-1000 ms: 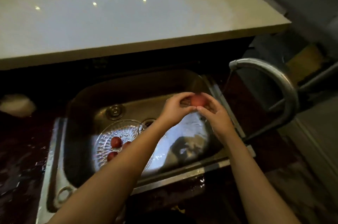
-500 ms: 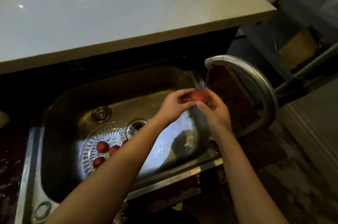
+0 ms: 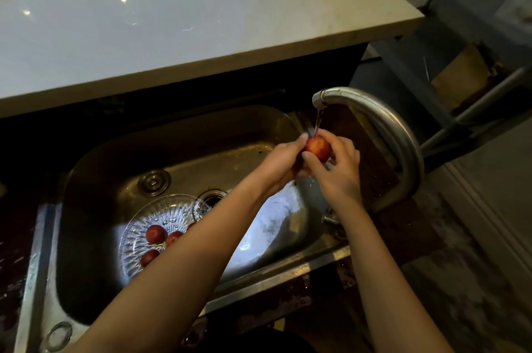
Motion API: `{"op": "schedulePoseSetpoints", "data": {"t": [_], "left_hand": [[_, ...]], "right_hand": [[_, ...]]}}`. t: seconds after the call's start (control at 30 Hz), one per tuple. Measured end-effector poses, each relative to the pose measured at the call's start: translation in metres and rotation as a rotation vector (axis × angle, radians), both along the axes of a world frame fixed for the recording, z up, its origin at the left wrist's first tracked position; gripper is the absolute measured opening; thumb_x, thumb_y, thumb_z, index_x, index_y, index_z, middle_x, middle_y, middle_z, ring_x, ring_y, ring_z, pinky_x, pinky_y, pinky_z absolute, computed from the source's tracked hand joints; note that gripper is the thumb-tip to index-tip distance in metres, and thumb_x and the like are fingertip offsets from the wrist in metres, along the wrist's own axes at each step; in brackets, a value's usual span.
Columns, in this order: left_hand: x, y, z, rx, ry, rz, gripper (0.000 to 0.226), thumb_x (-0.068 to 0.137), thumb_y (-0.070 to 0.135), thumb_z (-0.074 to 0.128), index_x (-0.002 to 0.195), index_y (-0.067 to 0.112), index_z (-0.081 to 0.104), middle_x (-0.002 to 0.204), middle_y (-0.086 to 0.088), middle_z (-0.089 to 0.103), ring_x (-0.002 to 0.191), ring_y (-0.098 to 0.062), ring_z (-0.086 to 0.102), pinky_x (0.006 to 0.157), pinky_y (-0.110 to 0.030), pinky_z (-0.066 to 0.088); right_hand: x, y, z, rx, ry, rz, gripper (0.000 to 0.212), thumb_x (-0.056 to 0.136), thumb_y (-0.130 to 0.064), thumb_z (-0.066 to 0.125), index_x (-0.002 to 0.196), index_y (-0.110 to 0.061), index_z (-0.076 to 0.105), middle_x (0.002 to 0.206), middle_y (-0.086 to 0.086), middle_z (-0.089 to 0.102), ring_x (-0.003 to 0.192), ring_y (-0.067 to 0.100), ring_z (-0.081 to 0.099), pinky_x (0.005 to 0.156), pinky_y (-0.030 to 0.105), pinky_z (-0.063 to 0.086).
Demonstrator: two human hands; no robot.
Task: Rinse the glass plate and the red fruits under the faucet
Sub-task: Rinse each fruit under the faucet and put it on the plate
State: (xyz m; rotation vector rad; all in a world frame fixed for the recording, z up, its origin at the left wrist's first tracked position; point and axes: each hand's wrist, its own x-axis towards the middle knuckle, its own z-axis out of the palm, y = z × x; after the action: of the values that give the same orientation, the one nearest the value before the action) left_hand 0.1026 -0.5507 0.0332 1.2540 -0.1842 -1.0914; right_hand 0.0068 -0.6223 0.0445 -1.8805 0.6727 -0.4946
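We are holding one red fruit (image 3: 317, 148) between both hands under the faucet (image 3: 374, 119), where a thin stream is falling onto it. Our left hand (image 3: 283, 162) is cupping it from below, fingers curled; our right hand (image 3: 339, 171) is pinching it with thumb and fingertips. Our left forearm is covering part of the glass plate (image 3: 161, 217) lying in the steel sink (image 3: 178, 151), so we are counting three fruits (image 3: 155, 234) plainly and a sliver of a fourth. A pale countertop (image 3: 172, 30) is running behind; the room is dim.
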Motion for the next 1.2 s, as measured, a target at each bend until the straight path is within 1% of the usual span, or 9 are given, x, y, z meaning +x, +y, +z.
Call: {"op": "schedulePoseSetpoints", "data": {"t": [0.17, 0.3, 0.4, 0.5, 0.63, 0.73, 0.83, 1.07, 1.2], "left_hand": [[-0.006, -0.005, 0.011, 0.054, 0.124, -0.001, 0.03, 0.096, 0.037, 0.038, 0.097, 0.013, 0.057, 0.056, 0.0, 0.067, 0.049, -0.011, 0.061, 0.044, -0.021, 0.05], [-0.004, -0.003, 0.017, 0.061, 0.155, -0.018, 0.039, 0.096, 0.046, 0.033, 0.091, 0.013, 0.053, 0.057, -0.001, 0.043, 0.051, -0.012, 0.049, 0.05, -0.022, 0.047], [-0.009, -0.006, 0.022, 0.019, 0.164, -0.024, 0.044, 0.095, 0.051, 0.032, 0.091, 0.014, 0.056, 0.055, 0.001, 0.053, 0.043, -0.008, 0.05, 0.046, -0.02, 0.047], [-0.012, -0.01, 0.028, -0.019, 0.135, 0.004, 0.039, 0.096, 0.046, 0.035, 0.101, 0.014, 0.058, 0.069, -0.001, 0.058, 0.054, -0.008, 0.052, 0.058, -0.023, 0.05], [-0.007, -0.012, 0.032, -0.019, 0.095, 0.1, 0.037, 0.098, 0.035, 0.034, 0.117, 0.012, 0.056, 0.099, -0.008, 0.059, 0.086, -0.017, 0.057, 0.069, -0.028, 0.05], [-0.003, -0.013, 0.038, 0.027, 0.113, 0.112, 0.037, 0.096, 0.04, 0.034, 0.091, 0.013, 0.059, 0.072, -0.003, 0.061, 0.062, -0.013, 0.059, 0.052, -0.024, 0.045], [-0.002, -0.012, 0.04, -0.023, 0.184, 0.043, 0.04, 0.094, 0.047, 0.039, 0.087, 0.011, 0.054, 0.051, -0.001, 0.054, 0.035, -0.008, 0.045, 0.03, -0.015, 0.033], [-0.005, -0.013, 0.039, -0.17, 0.106, -0.075, 0.011, 0.092, 0.015, 0.051, 0.1, 0.017, 0.057, 0.103, -0.008, 0.052, 0.086, -0.016, 0.056, 0.06, -0.019, 0.053], [-0.008, -0.015, 0.04, -0.108, 0.091, -0.111, 0.011, 0.089, 0.015, 0.055, 0.096, 0.009, 0.049, 0.079, -0.006, 0.056, 0.061, -0.01, 0.055, 0.043, -0.014, 0.044]], "right_hand": [[0.004, -0.002, 0.005, 0.055, 0.046, 0.077, 0.034, 0.083, -0.039, 0.06, 0.11, -0.056, 0.046, 0.11, -0.02, 0.036, 0.104, 0.007, 0.05, 0.091, 0.037, 0.052], [0.011, 0.002, 0.008, 0.084, 0.037, 0.02, 0.022, 0.086, -0.054, 0.048, 0.105, -0.045, 0.05, 0.115, -0.003, 0.045, 0.086, -0.004, 0.057, 0.063, 0.009, 0.048], [0.023, 0.007, 0.011, 0.221, -0.039, -0.135, 0.02, 0.09, -0.05, 0.044, 0.095, -0.034, 0.056, 0.099, -0.002, 0.058, 0.075, -0.003, 0.059, 0.048, 0.003, 0.042], [0.031, 0.005, 0.015, 0.346, -0.06, -0.215, 0.018, 0.093, -0.04, 0.044, 0.087, -0.031, 0.059, 0.087, -0.005, 0.061, 0.083, 0.012, 0.06, 0.062, 0.02, 0.047], [0.025, 0.006, 0.016, 0.156, 0.024, -0.065, 0.018, 0.094, -0.041, 0.04, 0.104, -0.044, 0.055, 0.12, 0.001, 0.05, 0.103, 0.013, 0.054, 0.082, 0.03, 0.05], [0.018, 0.006, 0.016, -0.058, 0.063, 0.069, 0.032, 0.096, -0.041, 0.038, 0.127, -0.039, 0.045, 0.131, -0.001, 0.037, 0.117, 0.014, 0.047, 0.092, 0.032, 0.048], [0.01, 0.003, 0.019, 0.024, 0.018, 0.051, 0.034, 0.098, -0.041, 0.033, 0.13, -0.043, 0.045, 0.13, -0.006, 0.04, 0.105, -0.001, 0.049, 0.081, 0.012, 0.044], [-0.011, 0.002, 0.014, 0.301, 0.069, -0.21, 0.038, 0.099, -0.04, 0.03, 0.134, -0.034, 0.045, 0.125, -0.004, 0.057, 0.113, 0.014, 0.054, 0.091, 0.034, 0.047], [-0.016, 0.008, 0.011, 0.306, 0.103, -0.223, 0.034, 0.098, -0.038, 0.035, 0.13, -0.036, 0.048, 0.12, -0.006, 0.061, 0.109, 0.015, 0.056, 0.096, 0.039, 0.047]]}}
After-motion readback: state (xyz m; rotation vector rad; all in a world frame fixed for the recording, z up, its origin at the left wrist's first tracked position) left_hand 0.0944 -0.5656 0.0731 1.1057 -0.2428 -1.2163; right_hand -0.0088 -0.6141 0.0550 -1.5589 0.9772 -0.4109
